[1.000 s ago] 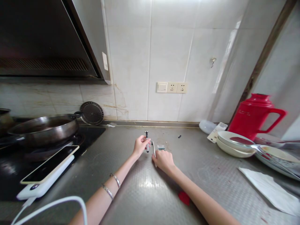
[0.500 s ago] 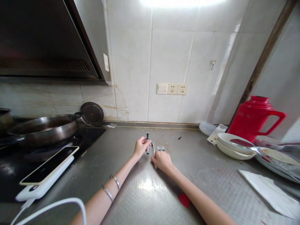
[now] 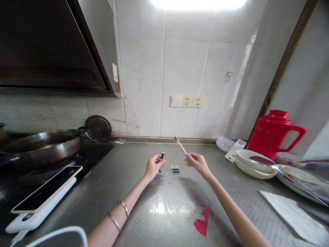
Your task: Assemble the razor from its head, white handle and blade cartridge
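My left hand point(image 3: 153, 167) is closed in a pinch round a small T-shaped razor point(image 3: 161, 161), held upright with its head on top and a dark handle below. To the right, my right hand point(image 3: 197, 164) grips the lower end of a thin whitish pen-like stick point(image 3: 182, 146). The stick tilts up and to the left, and its far tip is dark. Between the hands, a small clear case point(image 3: 175, 168) with dark green contents lies on the metal counter point(image 3: 144, 212); neither hand touches it.
A red heart-like cutout point(image 3: 202, 223) lies near the front. At right are stacked bowls point(image 3: 253, 169), a red thermos point(image 3: 269, 133) and a white paper sheet point(image 3: 293, 214). A pan point(image 3: 43, 147) sits on the stove at left, near a phone point(image 3: 48, 188) on a white power bank.
My right hand has lifted off the counter and moved right, now raising the stick at a slant. The left hand keeps the razor. The small black piece seen at the back right no longer shows.
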{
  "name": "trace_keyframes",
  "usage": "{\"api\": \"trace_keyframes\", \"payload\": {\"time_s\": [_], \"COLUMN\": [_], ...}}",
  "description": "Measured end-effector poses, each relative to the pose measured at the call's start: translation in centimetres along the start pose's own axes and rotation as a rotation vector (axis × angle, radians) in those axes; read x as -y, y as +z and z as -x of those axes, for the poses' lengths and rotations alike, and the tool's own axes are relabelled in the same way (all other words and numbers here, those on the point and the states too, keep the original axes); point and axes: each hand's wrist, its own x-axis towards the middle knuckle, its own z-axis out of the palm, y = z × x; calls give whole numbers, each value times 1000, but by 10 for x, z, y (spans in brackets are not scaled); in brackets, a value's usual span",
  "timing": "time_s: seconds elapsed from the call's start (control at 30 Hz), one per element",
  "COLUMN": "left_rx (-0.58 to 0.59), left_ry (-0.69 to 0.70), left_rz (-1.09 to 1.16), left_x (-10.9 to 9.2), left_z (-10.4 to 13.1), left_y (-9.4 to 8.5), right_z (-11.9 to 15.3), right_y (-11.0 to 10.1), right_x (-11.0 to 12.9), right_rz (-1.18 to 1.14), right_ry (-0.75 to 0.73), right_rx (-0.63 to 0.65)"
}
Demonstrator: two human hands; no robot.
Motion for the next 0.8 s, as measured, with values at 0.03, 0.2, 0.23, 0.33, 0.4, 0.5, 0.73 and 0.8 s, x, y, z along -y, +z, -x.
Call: {"api": "trace_keyframes", "payload": {"time_s": [0.03,0.2,0.23,0.33,0.4,0.5,0.73,0.8], "left_rx": [1,-2,-4,-6,-3,-15,-48,-49], "left_ry": [24,84,88,98,104,120,118,119], "left_rz": [-9,-55,-61,-84,-105,-141,-159,-162], "left_x": [1,2,1,-1,-3,-6,-8,-8], "left_z": [0,1,1,3,4,6,9,9], "left_y": [0,0,1,1,2,3,7,7], "right_z": [-1,2,4,7,7,5,7,9], "right_y": [-6,-22,-22,-19,-16,-14,-14,-14], "right_x": [1,18,21,24,20,11,19,22], "right_rz": [10,132,142,166,191,218,195,196], "right_ry": [-39,-170,-186,-229,-239,-231,-243,-252], "right_rx": [-6,52,76,135,154,139,126,143]}}
